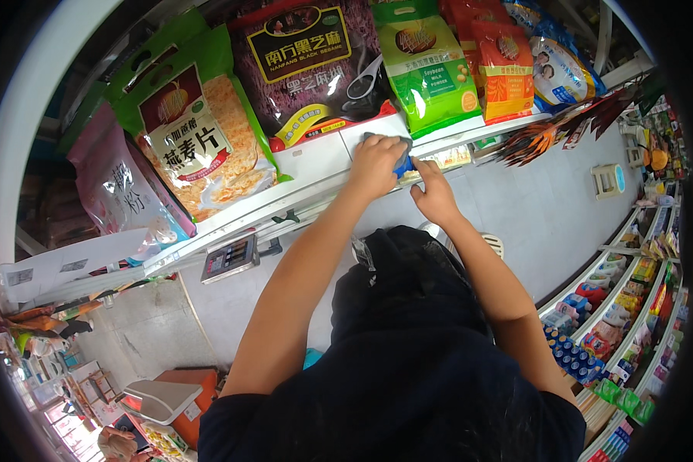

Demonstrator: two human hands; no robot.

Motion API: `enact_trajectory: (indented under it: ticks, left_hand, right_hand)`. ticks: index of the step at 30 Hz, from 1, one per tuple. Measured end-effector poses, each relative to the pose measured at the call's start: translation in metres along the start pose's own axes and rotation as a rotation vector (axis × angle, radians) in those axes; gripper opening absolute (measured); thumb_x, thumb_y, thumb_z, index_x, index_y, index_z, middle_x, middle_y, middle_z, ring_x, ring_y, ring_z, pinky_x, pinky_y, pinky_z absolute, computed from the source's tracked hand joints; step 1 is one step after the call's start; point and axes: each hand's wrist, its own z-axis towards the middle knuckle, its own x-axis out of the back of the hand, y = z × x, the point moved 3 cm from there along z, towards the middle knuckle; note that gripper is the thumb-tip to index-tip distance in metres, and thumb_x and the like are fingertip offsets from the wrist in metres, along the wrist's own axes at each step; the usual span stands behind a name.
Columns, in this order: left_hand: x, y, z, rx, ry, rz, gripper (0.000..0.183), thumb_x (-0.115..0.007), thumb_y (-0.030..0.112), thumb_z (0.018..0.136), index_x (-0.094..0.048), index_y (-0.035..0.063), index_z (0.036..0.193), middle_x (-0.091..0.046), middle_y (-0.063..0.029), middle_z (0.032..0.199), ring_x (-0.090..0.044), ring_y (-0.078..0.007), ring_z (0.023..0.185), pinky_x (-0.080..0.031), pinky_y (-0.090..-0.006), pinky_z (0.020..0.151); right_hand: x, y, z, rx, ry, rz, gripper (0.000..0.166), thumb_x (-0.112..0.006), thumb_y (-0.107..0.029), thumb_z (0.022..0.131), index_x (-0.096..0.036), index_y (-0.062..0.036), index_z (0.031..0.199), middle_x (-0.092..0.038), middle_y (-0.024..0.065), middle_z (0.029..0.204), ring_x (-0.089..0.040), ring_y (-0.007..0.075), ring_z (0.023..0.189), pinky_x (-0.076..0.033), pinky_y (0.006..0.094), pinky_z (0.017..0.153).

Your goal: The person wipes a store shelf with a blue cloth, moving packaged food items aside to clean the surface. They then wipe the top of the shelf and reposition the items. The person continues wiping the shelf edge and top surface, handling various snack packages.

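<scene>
My left hand [375, 164] presses a folded cloth [404, 166], dark grey and blue, onto the front of a white shelf [315, 155]. My right hand [437, 195] is just beside it, fingertips at the shelf's edge by the blue part of the cloth; whether it grips the cloth is hidden. Behind my left hand stand a dark bag of black sesame powder [315, 69] and a green bag of soybean milk powder [427, 75]. A large green bag of oatmeal [190, 136] leans farther left.
A pink-and-white pouch [124, 185] stands at the shelf's left end, orange pouches [503, 75] to the right. A digital scale [231, 260] sits below the shelf. Long feathers [546, 136] jut out on the right. A stool [607, 181] and stocked shelves [603, 312] line the aisle.
</scene>
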Motion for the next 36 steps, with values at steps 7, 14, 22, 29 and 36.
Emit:
enact_trajectory:
  ticks: [7, 14, 22, 29, 36]
  left_hand:
    - [0.041, -0.008, -0.031, 0.011, -0.102, -0.274, 0.054, -0.074, 0.005, 0.066, -0.071, 0.0105, 0.12, -0.069, -0.0104, 0.12, -0.059, -0.0338, 0.114, -0.047, -0.0426, 0.103]
    - [0.032, -0.034, -0.027, 0.29, 0.238, 0.056, 0.053, -0.075, 0.008, 0.069, -0.07, 0.0064, 0.122, -0.064, -0.0086, 0.124, -0.056, -0.0335, 0.116, -0.047, -0.0457, 0.099]
    - [-0.006, -0.018, 0.033, 0.138, 0.09, 0.096, 0.05, -0.066, 0.006, 0.071, -0.072, 0.0046, 0.12, -0.068, -0.0097, 0.132, -0.058, -0.0326, 0.12, -0.048, -0.0474, 0.099]
    - [0.005, -0.03, 0.031, 0.153, -0.084, -0.145, 0.046, -0.068, 0.008, 0.067, -0.076, 0.0102, 0.113, -0.073, -0.0106, 0.121, -0.063, -0.0341, 0.114, -0.05, -0.0424, 0.1]
    - [0.031, -0.011, -0.004, 0.204, -0.221, -0.296, 0.043, -0.071, 0.008, 0.066, -0.077, 0.0118, 0.109, -0.074, -0.0115, 0.107, -0.066, -0.033, 0.106, -0.052, -0.0389, 0.097]
  right_hand:
    - [0.01, 0.0, -0.004, -0.009, -0.013, 0.106, 0.034, -0.065, -0.007, 0.085, -0.069, -0.0007, 0.118, -0.065, 0.0187, 0.116, -0.063, 0.0384, 0.107, -0.052, 0.0413, 0.093]
    - [0.005, 0.003, -0.009, -0.063, -0.049, 0.142, 0.031, -0.066, -0.011, 0.086, -0.071, -0.0025, 0.116, -0.065, 0.0177, 0.117, -0.063, 0.038, 0.107, -0.052, 0.0414, 0.092]
    - [0.014, 0.002, -0.011, -0.109, -0.083, 0.132, 0.03, -0.066, -0.012, 0.087, -0.072, -0.0033, 0.115, -0.066, 0.0173, 0.118, -0.063, 0.0382, 0.111, -0.051, 0.0414, 0.096]
    - [0.017, 0.019, -0.018, -0.076, -0.045, 0.116, 0.028, -0.067, -0.012, 0.087, -0.071, -0.0025, 0.114, -0.066, 0.0181, 0.116, -0.064, 0.038, 0.108, -0.052, 0.0413, 0.094]
    - [0.018, 0.013, -0.016, -0.115, -0.092, 0.148, 0.028, -0.067, -0.013, 0.086, -0.072, -0.0028, 0.112, -0.066, 0.0186, 0.116, -0.064, 0.0389, 0.108, -0.052, 0.0419, 0.094]
